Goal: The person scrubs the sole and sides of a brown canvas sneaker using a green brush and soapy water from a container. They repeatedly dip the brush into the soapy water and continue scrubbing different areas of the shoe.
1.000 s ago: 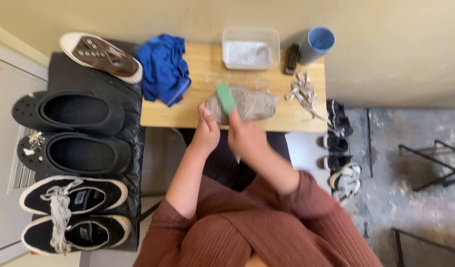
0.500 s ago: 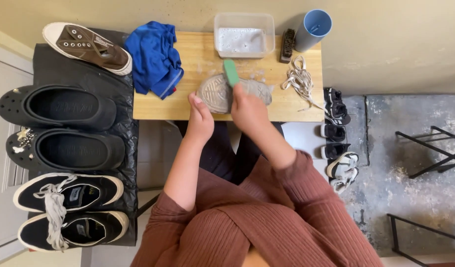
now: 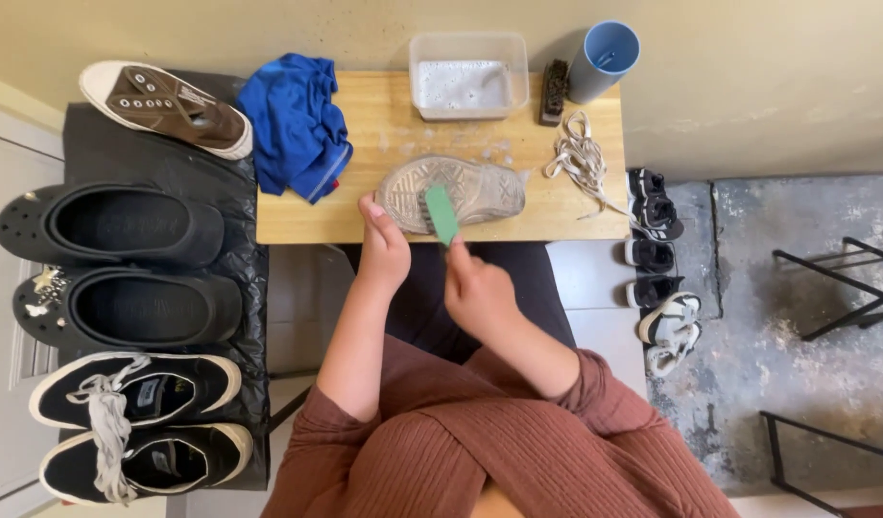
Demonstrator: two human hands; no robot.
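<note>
Right hand (image 3: pixel 480 293): closed around the lower end of a green brush (image 3: pixel 441 213), whose head rests on the shoe.
Left hand (image 3: pixel 382 247): clamps the near edge of the shoe's toe.
Shoe (image 3: pixel 451 192): sole up on the wooden table (image 3: pixel 576 216), grey, grimy, wet-looking.
Beyond: tub of soapy water (image 3: pixel 468 77), just behind the shoe.

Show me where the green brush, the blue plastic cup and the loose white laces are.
Green brush (image 3: pixel 441 213), head view, on its flat green back.
Blue plastic cup (image 3: pixel 605 59), head view, on its open rim.
Loose white laces (image 3: pixel 581 161), head view, on the middle of the bundle lying on the wooden table.
</note>
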